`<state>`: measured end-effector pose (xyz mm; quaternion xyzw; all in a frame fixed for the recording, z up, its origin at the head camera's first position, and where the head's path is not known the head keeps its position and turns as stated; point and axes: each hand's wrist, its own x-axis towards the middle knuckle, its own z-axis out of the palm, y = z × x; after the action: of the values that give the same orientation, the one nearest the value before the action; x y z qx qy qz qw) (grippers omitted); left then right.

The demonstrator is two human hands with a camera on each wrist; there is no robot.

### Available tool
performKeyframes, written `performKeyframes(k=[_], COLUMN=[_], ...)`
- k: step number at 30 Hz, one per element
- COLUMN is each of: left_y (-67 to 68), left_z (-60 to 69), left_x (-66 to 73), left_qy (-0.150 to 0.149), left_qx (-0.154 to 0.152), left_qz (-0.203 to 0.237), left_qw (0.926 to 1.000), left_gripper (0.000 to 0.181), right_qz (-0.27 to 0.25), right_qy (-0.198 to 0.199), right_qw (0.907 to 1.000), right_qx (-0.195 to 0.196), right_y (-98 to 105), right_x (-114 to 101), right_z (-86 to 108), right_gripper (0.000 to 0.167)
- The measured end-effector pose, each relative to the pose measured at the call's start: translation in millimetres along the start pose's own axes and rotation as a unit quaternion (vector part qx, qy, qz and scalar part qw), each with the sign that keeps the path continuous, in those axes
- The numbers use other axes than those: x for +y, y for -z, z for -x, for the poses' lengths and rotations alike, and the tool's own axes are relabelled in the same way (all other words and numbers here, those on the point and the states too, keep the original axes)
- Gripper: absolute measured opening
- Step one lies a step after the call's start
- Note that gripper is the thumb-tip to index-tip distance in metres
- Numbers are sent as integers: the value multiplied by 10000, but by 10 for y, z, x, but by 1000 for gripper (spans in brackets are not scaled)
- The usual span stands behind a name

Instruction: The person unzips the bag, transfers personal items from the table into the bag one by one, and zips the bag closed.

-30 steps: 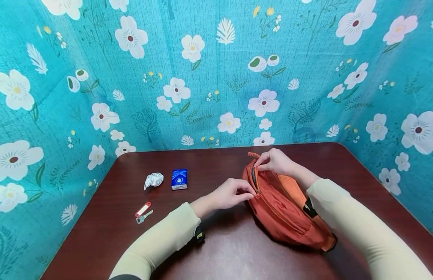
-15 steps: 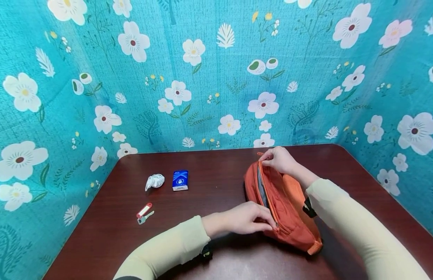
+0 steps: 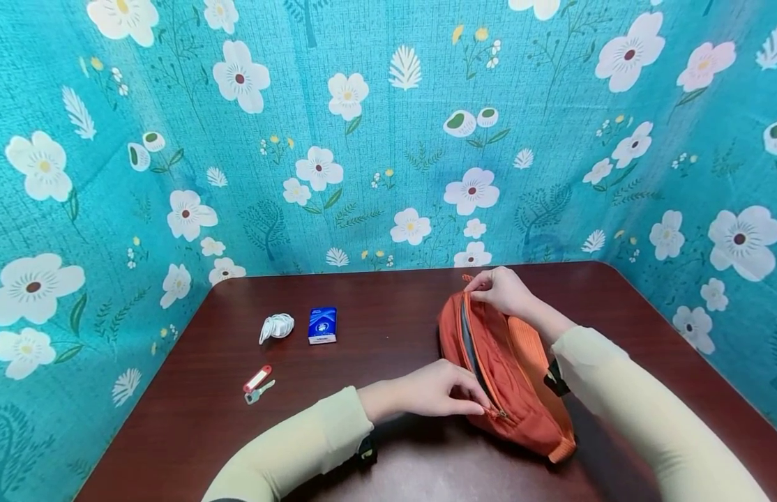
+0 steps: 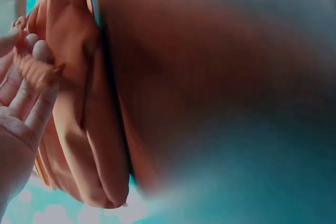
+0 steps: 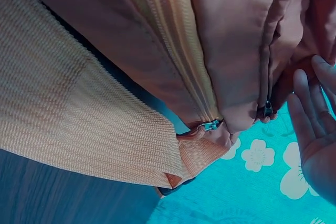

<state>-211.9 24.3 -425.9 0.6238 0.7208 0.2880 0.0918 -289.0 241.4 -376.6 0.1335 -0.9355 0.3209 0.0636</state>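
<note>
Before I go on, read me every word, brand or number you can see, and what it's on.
No text is readable.
Blue pack: print too small to read.
Red key tag: too small to tell whether anything is written.
Orange-red bag: no lettering visible.

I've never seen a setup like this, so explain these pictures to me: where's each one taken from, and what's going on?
No machine here, just a person's two bare hands at work. The wide view comes from a camera worn on the head, looking forward and down. The two close views come from wrist cameras, one per hand. The left hand pinches the orange zipper pull of a rust-orange waist bag, whose zipper gapes open. The right hand grips the bag's far end. To the left, on the dark reddish-brown table, lie a small blue box, a coiled white cable and a key with a red tag. A turquoise flowered cloth hangs behind.
</note>
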Motion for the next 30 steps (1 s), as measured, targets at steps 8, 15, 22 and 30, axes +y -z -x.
performKeyframes(k=[8,15,22,30], left_y=[313,568,547,543], left_z=[3,-82,-172,-241], left_x=[-268,-493,-610,-678], left_qy=[496,848,599,750], left_qx=[755,967,843,1168], left_qz=[48,-1761,-2431,-1948], left_qw=[9959,9759,9645,9710], left_gripper=[10,30,26,9], right_qz=[-89,-266,-319,-294], right_qy=[224,488,538,692], right_qw=[9996,9982,9970,9961], right_qx=[-109,-244,-462,-469], right_y=[44,56,33,48], right_x=[28,39,88,92], right_z=[41,75,95,65], right_gripper=[9,9,8,8])
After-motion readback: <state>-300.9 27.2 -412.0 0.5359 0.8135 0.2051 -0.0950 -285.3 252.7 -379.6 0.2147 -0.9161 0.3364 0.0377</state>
